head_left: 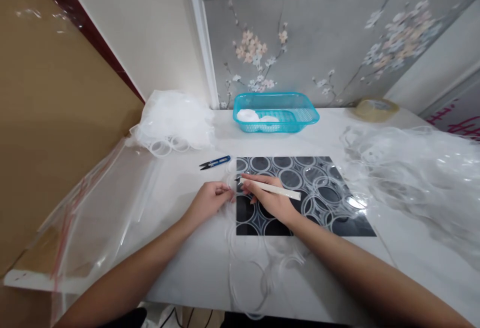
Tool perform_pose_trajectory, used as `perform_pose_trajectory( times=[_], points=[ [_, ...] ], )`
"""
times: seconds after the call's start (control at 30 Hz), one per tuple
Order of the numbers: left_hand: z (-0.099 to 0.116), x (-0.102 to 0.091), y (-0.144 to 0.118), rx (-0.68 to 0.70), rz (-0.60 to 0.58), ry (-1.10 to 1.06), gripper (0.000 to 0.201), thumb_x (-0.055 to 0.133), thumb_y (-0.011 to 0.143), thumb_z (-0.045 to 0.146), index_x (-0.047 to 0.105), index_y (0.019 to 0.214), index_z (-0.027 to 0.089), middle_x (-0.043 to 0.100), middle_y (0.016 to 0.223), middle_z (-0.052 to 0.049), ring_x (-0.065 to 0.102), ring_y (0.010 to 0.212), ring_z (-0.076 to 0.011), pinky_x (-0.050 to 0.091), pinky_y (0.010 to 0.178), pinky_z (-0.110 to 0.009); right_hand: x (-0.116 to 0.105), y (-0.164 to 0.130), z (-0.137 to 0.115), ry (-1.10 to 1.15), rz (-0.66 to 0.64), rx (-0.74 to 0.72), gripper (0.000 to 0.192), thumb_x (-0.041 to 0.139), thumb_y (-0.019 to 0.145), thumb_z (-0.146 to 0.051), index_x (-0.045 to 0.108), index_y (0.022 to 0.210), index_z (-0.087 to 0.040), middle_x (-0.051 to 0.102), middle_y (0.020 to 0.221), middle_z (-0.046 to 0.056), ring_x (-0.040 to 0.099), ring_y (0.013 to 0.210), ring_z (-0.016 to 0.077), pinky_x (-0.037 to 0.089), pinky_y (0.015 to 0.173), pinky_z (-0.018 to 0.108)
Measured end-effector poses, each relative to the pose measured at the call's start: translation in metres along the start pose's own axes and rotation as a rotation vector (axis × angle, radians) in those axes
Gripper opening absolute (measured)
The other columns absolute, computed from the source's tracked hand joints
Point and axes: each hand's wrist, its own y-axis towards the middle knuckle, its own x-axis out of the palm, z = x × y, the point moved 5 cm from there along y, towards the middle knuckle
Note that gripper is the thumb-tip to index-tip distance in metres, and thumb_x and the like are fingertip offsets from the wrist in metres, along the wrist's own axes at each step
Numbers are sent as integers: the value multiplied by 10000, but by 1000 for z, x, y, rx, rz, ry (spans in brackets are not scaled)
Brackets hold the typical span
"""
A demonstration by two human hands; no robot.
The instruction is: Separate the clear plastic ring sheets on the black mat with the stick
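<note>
At the frame's centre, our left hand (pixel 210 200) pinched a clear ring (pixel 229 180) at the mat's (pixel 337 218) left edge. Our right hand (pixel 272 200) gripped a white knife (pixel 270 189), blade tip touching that ring. Snips (pixel 214 162) lay just above; a basket (pixel 275 112) farther up.

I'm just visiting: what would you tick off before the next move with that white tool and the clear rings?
1. Right hand grips the white tool: ok.
2. Left hand pinches a clear ring at the dark mat's left edge: ok.
3. Tool tip meets the ring: cannot tell, too small.
4. Blue snips lie apart from both hands: ok.
5. Loose rings hang over the table's near edge: not ok.
</note>
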Motion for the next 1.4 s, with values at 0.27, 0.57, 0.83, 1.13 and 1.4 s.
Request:
perform_pose_trajectory(
  times=[0.27,0.57,0.83,1.13,1.4],
  points=[
    [-3,-1,1,-80,-67,-15,236,543,821,332,616,705,139,512,474,34,422,354,-76,336,342,-163,-1,-6,1,-89,-6,-75,239,675,769,-375,756,849,-165,697,625,43,615,504,135,525,452,245],
    [-5,-1,3,-86,-78,-40,214,529,823,308,604,727,131,584,559,0,472,378,-81,381,347,-165,1,-5,5,-154,-51,-112,266,642,797,-389,750,868,-156,695,640,51,610,509,138,508,453,247],
    [-8,-1,3,-90,-74,-48,233,552,808,335,601,705,132,564,531,1,487,394,-88,381,356,-159,5,-9,-11,-488,-33,-400,162,573,865,-293,722,860,-229,738,877,54,654,881,221,531,785,386],
    [-3,-1,3,-102,-71,-52,264,587,784,368,593,665,133,516,466,21,472,386,-89,360,351,-154,18,-16,-8,-791,-150,-566,191,453,938,-229,626,1018,-227,712,1004,62,468,1285,273,296,1067,546],
    [-4,-2,4,-82,-49,-76,251,607,784,360,598,673,134,522,488,21,463,396,-88,347,347,-159,22,-16,-6,-859,-110,-582,174,456,947,-259,624,989,-240,719,955,52,479,1264,275,219,1087,563]
  ],
)
